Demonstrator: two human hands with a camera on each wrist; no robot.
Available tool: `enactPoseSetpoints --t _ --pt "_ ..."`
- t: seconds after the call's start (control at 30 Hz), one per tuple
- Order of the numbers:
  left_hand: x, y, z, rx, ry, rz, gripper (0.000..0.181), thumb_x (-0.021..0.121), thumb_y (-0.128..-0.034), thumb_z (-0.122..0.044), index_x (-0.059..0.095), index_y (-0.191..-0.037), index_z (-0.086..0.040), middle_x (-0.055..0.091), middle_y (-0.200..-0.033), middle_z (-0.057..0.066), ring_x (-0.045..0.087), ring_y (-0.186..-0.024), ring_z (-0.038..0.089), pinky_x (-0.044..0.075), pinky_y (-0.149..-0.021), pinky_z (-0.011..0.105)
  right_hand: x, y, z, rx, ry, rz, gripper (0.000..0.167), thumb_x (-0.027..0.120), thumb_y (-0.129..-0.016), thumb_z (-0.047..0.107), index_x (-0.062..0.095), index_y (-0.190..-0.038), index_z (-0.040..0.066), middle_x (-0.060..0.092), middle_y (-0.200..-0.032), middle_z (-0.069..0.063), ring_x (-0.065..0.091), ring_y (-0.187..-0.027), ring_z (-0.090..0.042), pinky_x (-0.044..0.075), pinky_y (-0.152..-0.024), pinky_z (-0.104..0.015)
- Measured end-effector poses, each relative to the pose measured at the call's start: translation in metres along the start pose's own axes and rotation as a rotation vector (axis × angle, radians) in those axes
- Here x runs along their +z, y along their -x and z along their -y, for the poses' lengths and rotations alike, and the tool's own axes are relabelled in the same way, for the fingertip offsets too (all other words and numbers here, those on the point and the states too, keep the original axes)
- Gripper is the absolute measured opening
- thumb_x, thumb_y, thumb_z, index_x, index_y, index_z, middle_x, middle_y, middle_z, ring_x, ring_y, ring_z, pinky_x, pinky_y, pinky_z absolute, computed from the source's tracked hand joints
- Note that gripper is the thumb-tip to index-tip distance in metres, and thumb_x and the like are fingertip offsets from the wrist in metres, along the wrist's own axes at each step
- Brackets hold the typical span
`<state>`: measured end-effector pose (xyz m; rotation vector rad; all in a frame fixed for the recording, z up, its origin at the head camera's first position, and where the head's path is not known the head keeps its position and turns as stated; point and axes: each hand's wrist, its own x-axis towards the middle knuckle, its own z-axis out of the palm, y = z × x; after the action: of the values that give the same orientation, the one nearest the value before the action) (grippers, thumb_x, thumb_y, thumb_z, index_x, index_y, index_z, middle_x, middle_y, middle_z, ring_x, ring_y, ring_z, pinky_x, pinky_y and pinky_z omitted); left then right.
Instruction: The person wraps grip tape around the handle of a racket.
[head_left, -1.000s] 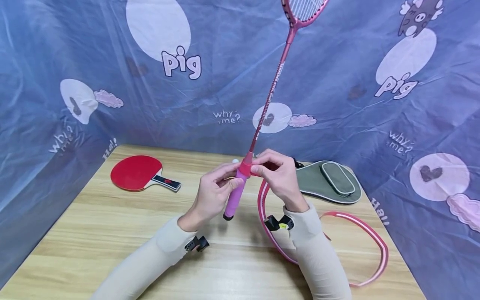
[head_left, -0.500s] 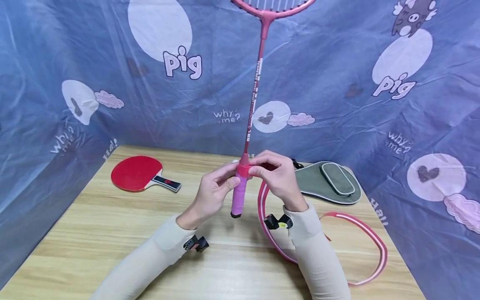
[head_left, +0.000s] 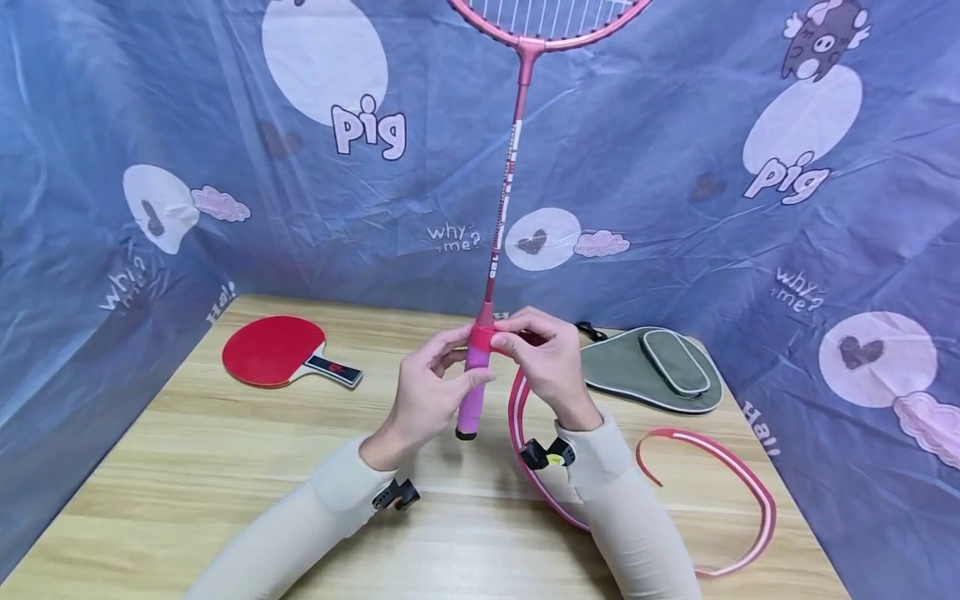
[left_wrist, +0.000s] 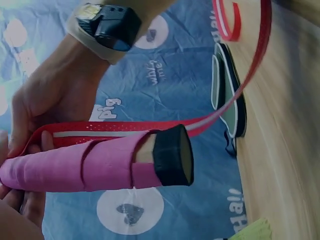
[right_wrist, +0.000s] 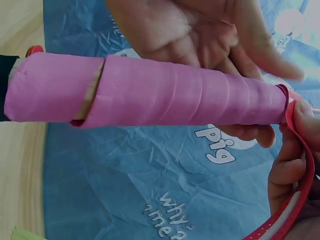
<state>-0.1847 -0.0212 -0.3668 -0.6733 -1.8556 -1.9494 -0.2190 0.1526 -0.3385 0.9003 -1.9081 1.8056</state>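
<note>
Purple wrap spirals around the handle (head_left: 471, 396) of a pink badminton racket, held head-up over the table. My left hand (head_left: 427, 392) has its fingers bent behind the upper handle; its thumb stands out straight, off the wrap in the right wrist view. At the handle's top, my right hand (head_left: 551, 367) pinches a red strip (right_wrist: 272, 227) with a pale centre line. This strip (head_left: 525, 467) hangs down in a loop to the table. Bare handle shows between wrap turns near the black end cap (left_wrist: 172, 155).
A red table tennis bat (head_left: 273, 350) lies at the left back of the wooden table (head_left: 225, 467). At the right back is a green racket case (head_left: 637, 371). More of the strip curls at the right. Blue printed cloth (head_left: 450, 167) hangs behind.
The racket has turned, bringing its strung head face-on, and its shaft stands more upright. My left thumb has come away from the handle and straightened. My right hand still pinches the strip.
</note>
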Motion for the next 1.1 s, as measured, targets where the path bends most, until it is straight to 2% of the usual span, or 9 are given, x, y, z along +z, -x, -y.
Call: enactPoseSetpoints --t 0.13,0.27,0.4,0.6,0.77,0.93,1.1 --pt "0.001 -0.001 0.002 0.010 -0.055 -0.037 0.055 0.085 -0.0745 0.006 0.065 -0.126 0.004 0.066 -0.123 0.018 0.071 -0.098 0.025 0.061 -0.091 0.030 0.003 0.001 -0.002 -0.007 0.022 -0.010 0.021 0.080 -0.084 0.003 0.074 -0.095 -0.014 0.071 -0.083 0.013 0.060 -0.074 -0.004 0.056 -0.065 -0.016" --pt "0.000 -0.003 0.002 0.008 -0.088 -0.079 0.054 0.088 -0.0734 -0.001 0.070 -0.124 -0.002 0.065 -0.114 0.012 0.070 -0.093 0.015 0.063 -0.086 0.029 0.003 0.001 -0.002 -0.018 0.044 -0.013 0.017 0.079 -0.083 0.000 0.074 -0.093 -0.013 0.070 -0.083 0.014 0.060 -0.074 -0.004 0.056 -0.064 -0.016" --pt "-0.001 -0.002 0.001 -0.008 -0.107 -0.087 0.054 0.089 -0.0741 -0.006 0.072 -0.125 -0.005 0.070 -0.110 0.010 0.073 -0.093 0.016 0.063 -0.084 0.029 0.001 0.001 -0.001 -0.054 0.075 -0.004 0.015 0.080 -0.082 -0.002 0.075 -0.092 -0.011 0.069 -0.080 0.008 0.055 -0.069 -0.005 0.048 -0.057 -0.014" --pt "-0.004 -0.003 -0.002 -0.056 -0.045 -0.069 0.053 0.086 -0.0768 -0.003 0.069 -0.126 -0.001 0.070 -0.115 0.016 0.073 -0.096 0.016 0.062 -0.084 0.030 -0.004 -0.002 0.000 -0.102 0.168 0.050 0.015 0.081 -0.081 -0.002 0.078 -0.095 -0.003 0.070 -0.077 -0.009 0.048 -0.063 -0.007 0.039 -0.051 -0.018" --pt "-0.005 -0.002 -0.001 -0.093 0.000 -0.049 0.051 0.082 -0.0797 0.002 0.066 -0.128 0.004 0.069 -0.117 0.021 0.070 -0.094 0.007 0.062 -0.085 0.030 -0.010 -0.003 0.002 -0.118 0.204 0.129 0.023 0.082 -0.077 -0.006 0.078 -0.100 -0.002 0.071 -0.082 -0.013 0.045 -0.062 -0.007 0.036 -0.050 -0.019" --pt "-0.006 -0.001 -0.002 -0.084 0.010 -0.020 0.048 0.080 -0.0814 0.005 0.066 -0.128 0.005 0.068 -0.118 0.023 0.069 -0.093 0.005 0.062 -0.084 0.029 -0.012 -0.003 0.006 -0.081 0.146 0.142 0.020 0.080 -0.080 -0.005 0.077 -0.099 -0.004 0.072 -0.086 -0.012 0.055 -0.071 -0.007 0.044 -0.055 -0.017" --pt "-0.007 0.001 -0.004 -0.065 0.017 0.006 0.046 0.078 -0.0828 0.005 0.067 -0.128 0.005 0.069 -0.119 0.024 0.069 -0.095 0.005 0.063 -0.084 0.029 -0.010 0.000 0.006 -0.035 0.057 0.098 0.014 0.079 -0.084 0.001 0.076 -0.095 -0.008 0.073 -0.088 0.002 0.062 -0.077 -0.008 0.051 -0.062 -0.018"
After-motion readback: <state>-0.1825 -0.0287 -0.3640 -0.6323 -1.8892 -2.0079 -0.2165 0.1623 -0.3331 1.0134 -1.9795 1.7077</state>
